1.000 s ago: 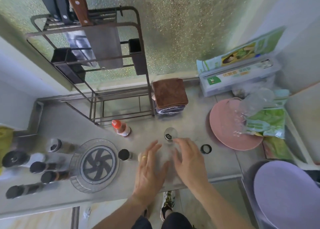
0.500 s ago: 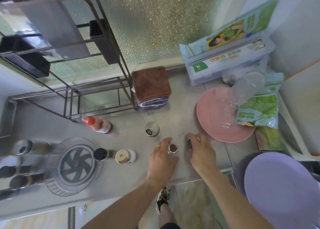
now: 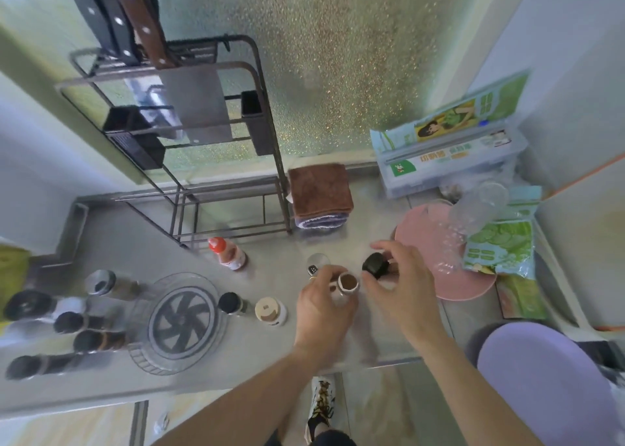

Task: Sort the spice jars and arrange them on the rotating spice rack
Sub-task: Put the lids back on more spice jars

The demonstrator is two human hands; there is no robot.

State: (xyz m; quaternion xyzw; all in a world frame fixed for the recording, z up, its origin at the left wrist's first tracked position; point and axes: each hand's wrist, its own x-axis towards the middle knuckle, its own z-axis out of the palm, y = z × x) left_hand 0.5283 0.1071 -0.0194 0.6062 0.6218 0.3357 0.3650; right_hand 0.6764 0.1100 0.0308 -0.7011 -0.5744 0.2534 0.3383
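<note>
At lower centre, an open spice jar (image 3: 345, 285) is gripped by the left hand (image 3: 323, 305); its black cap (image 3: 374, 265) is pinched by the right hand (image 3: 400, 276). Powder could be spilled if the uncapped jar is tilted. The rotating rack (image 3: 179, 324) sits unloaded at lower left.

Left hand (image 3: 323, 305) wraps open jar (image 3: 345, 286); jar body hidden, only brown-filled mouth shows. Black cap (image 3: 374, 265) in right hand (image 3: 402, 278) blurred. Left of rotating spice rack (image 3: 181, 324), dark-lidded jars (image 3: 67, 322) smeared, labels unreadable. Shaker (image 3: 316, 265) behind left hand partly covered. Purple lid (image 3: 541, 384) cut by frame edge.
</note>
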